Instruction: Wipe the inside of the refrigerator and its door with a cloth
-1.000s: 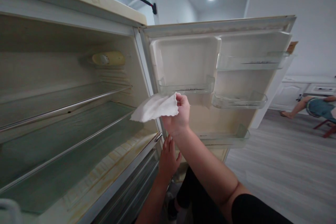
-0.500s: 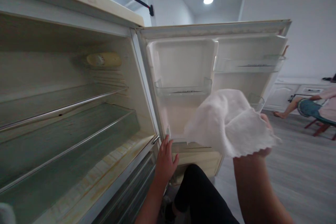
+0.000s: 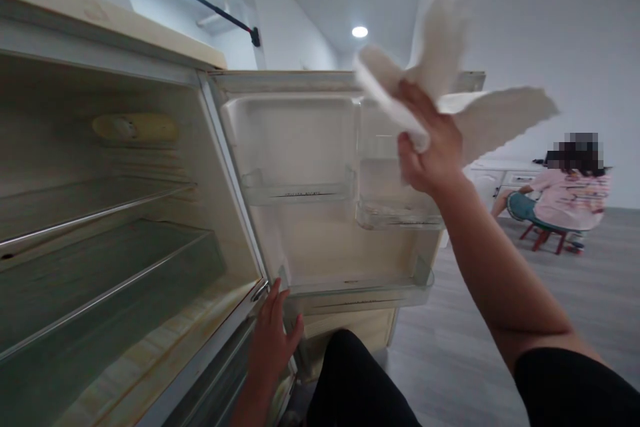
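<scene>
We raised right hand (image 3: pixel 433 153) high before open fridge door (image 3: pixel 320 167), fingers pinching white cloth (image 3: pixel 440 47), lifted clear of door shelves since a second ago; left hand (image 3: pixel 270 340) stayed flat, fingers together, on fridge's lower edge

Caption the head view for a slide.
Right hand raises a white cloth beside the open fridge door; left hand rests at its lower edge.
</scene>
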`<state>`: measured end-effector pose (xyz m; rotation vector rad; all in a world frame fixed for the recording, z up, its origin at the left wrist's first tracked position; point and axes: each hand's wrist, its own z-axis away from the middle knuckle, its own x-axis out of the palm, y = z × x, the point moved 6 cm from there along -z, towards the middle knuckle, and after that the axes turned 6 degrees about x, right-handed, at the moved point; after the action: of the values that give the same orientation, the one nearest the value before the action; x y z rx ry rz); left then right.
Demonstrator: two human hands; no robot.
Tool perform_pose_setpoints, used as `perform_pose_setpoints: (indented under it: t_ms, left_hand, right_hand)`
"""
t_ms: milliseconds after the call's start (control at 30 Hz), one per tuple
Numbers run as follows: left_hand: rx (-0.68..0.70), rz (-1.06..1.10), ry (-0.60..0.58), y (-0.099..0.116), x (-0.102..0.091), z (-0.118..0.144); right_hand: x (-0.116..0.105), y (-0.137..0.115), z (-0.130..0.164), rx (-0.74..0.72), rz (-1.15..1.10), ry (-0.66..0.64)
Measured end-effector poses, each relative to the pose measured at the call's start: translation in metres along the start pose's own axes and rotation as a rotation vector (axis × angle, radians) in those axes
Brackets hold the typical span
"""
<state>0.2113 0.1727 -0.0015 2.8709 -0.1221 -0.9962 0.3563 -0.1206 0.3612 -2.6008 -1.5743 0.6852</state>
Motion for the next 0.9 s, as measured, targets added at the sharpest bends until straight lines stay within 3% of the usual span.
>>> perform_pose_setpoints:
  t_ms: [67,300,500,900]
  left_hand:
    - [0.018,-0.023,-0.019,0.001,-0.002,-0.001]
    - [0.132,-0.165,0.044,0.015,-0.013,-0.018]
    - [0.290,-0.191,-0.007,0.038,0.007,-0.032]
    - [0.171,-0.175,-0.011,0.046,0.013,-0.042]
  right_hand:
    - [0.012,-0.018,-0.012,-0.074,0.147,-0.141]
    - [0.037,-0.021,-0.046,0.092,0.043,-0.448]
    - [0.045,0.001,-0.057,0.129,0.026,-0.508]
    - [0.075,0.014,-0.084,0.052,-0.093,-0.547]
